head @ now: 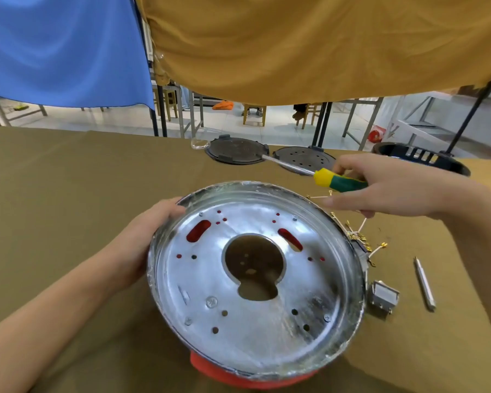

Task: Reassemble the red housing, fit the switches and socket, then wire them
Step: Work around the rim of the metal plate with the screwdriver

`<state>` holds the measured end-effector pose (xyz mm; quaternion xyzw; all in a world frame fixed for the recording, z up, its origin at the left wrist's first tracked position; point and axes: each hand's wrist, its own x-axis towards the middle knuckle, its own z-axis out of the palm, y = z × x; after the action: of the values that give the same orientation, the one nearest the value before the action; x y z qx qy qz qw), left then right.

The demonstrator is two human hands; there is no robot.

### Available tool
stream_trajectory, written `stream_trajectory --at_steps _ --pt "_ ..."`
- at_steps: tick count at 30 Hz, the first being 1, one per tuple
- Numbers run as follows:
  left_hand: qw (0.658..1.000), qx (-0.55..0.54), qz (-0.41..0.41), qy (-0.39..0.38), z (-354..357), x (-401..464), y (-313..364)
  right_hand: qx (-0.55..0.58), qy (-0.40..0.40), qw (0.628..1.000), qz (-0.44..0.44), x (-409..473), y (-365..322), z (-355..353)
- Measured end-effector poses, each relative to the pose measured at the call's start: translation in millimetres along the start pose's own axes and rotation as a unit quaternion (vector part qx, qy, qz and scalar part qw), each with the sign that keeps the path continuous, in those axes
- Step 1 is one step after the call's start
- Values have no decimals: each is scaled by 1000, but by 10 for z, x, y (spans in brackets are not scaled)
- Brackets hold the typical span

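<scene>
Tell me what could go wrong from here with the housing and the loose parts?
The wires bunch against the rim of the housing, so turning it may pinch them. The loose bit could roll away. The left hand grips the thin metal edge, which may cut.

no text can be read; a small round stamped mark on the silver metal plate (255, 293) is too blurred to make out.

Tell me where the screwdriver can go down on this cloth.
Bare cloth lies left of the metal pan, beyond the left hand, and between the pan's far rim and the black lids. Right of the pan is crowded: wires, a grey switch and a metal bit.
</scene>
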<state>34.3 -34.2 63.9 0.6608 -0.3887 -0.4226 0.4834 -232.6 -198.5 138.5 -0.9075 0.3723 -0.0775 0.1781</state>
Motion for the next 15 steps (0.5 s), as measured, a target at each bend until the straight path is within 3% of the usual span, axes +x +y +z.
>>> stream_trajectory --at_steps 2,4,9,15 --pt "994 -94 6 53 -53 70 36 59 0 998 -2 -3 59 -33" --pt "989 -114 20 93 -145 99 -47 92 3 996 -20 -1 76 -62" --pt "988 -147 27 49 -214 101 -90 69 39 996 -42 5 82 -116" --pt "985 -142 55 87 -260 122 -86 27 44 998 -48 17 128 -151"
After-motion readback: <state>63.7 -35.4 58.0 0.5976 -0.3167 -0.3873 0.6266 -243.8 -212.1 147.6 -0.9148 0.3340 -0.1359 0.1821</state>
